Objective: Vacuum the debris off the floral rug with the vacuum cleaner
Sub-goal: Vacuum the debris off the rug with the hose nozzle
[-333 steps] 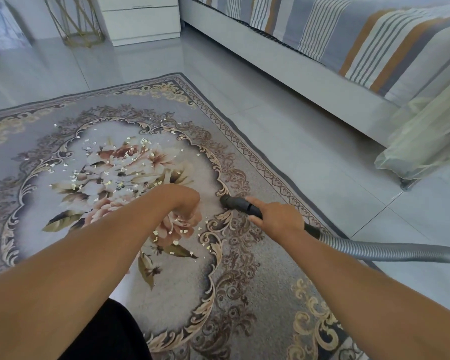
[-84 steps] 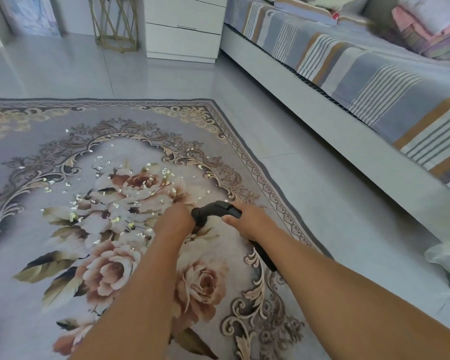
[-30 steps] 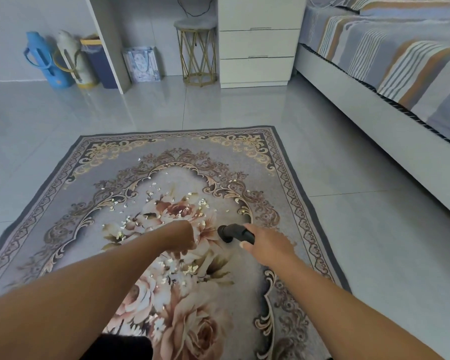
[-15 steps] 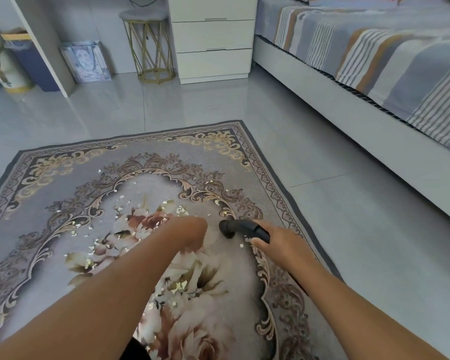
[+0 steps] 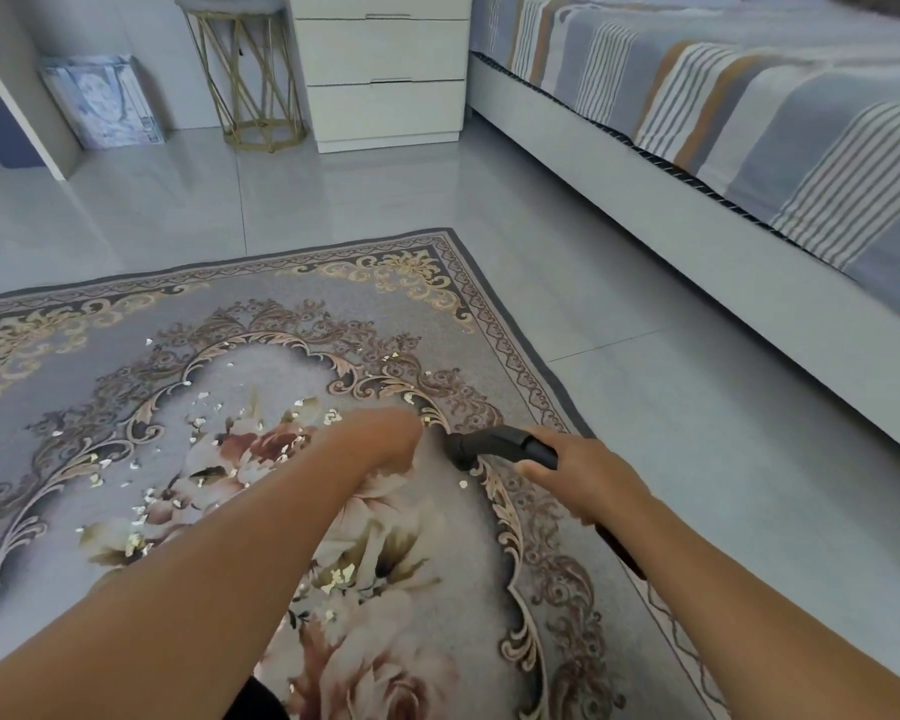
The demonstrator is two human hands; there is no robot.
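The floral rug (image 5: pixel 302 304) lies on the grey tile floor, grey with a rose medallion. Small pale and gold debris scraps (image 5: pixel 136 537) are scattered over the roses, more of them near the medallion's far edge (image 5: pixel 204 407). My right hand (image 5: pixel 583 480) grips the black curved vacuum handle (image 5: pixel 500 444), whose open end points left toward my left hand. My left hand (image 5: pixel 385 439) hangs bent down at the wrist over the rug, close to that end. Its fingers are hidden behind the back of the hand.
A bed (image 5: pixel 749 163) with a striped cover runs along the right. A white drawer unit (image 5: pixel 385 70), a gold wire stool (image 5: pixel 250 80) and a printed bag (image 5: pixel 100 101) stand against the far wall. Bare tile lies between rug and bed.
Over the last second my view has swung right and dipped. Both hands and the handle have edged toward the medallion's ornate right border. The grip has not changed.
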